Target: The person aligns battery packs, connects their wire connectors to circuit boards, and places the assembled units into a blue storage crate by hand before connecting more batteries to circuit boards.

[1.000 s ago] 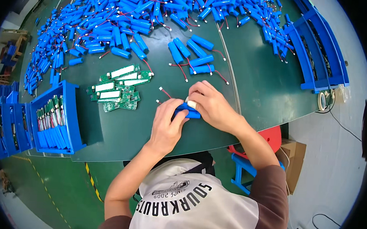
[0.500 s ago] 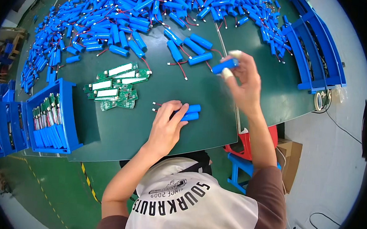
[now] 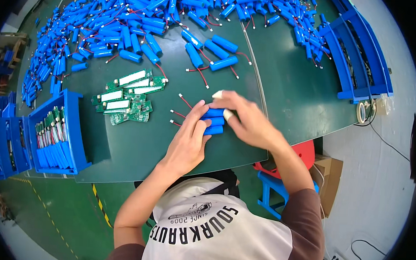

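Three blue batteries point(image 3: 213, 121) are pressed together by both hands point(image 3: 188, 140) at the near edge of the counter point(image 3: 291, 97); their loose red wires point(image 3: 178, 113) could be snagged or bent if the stack slips

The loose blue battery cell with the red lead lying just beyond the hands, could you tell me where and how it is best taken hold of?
Probably by the middle of its round body. That blue battery cell lies flat and slanted on the green table, its long sides clear of neighbouring cells. Come from above, fingers across its width. Its red lead trails off the right end, so avoid that end.
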A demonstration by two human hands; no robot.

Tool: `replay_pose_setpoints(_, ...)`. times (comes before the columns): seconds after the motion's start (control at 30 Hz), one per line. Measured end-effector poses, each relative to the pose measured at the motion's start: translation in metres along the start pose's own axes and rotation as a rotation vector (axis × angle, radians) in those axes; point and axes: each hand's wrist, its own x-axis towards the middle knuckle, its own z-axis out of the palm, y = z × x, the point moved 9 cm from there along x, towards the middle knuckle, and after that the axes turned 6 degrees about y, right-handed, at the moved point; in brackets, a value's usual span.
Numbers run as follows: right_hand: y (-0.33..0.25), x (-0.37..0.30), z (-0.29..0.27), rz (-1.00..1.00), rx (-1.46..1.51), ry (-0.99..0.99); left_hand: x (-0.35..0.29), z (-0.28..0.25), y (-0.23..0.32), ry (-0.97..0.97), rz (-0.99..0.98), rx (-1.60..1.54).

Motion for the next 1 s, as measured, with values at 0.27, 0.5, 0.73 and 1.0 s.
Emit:
replay_pose_setpoints(0.27, 0.021, 0.062, -0.049, -0.252, -0.648, 0.159, 0.001, 0.019, -0.006, -0.233, -0.014, 0.078)
replay_pose_setpoints(0.5, -0.005, 0.044, -0.044, -0.321, -0.641, 0.297, -0.004, 0.012, -0.004, -0.238, 0.008, 0.126)
replay_pose_setpoints(0.73, 0.004, 0.043, -0.064, -0.221, -0.650, 0.196, -0.011, 0.014, 0.001, -0.276, 0.036, 0.025)
replay_pose_setpoints(1.0, -0.027, -0.014, -0.014, -0.164, -0.309, 0.093, -0.003, 0.020, 0.012, -0.309, 0.136, 0.060)
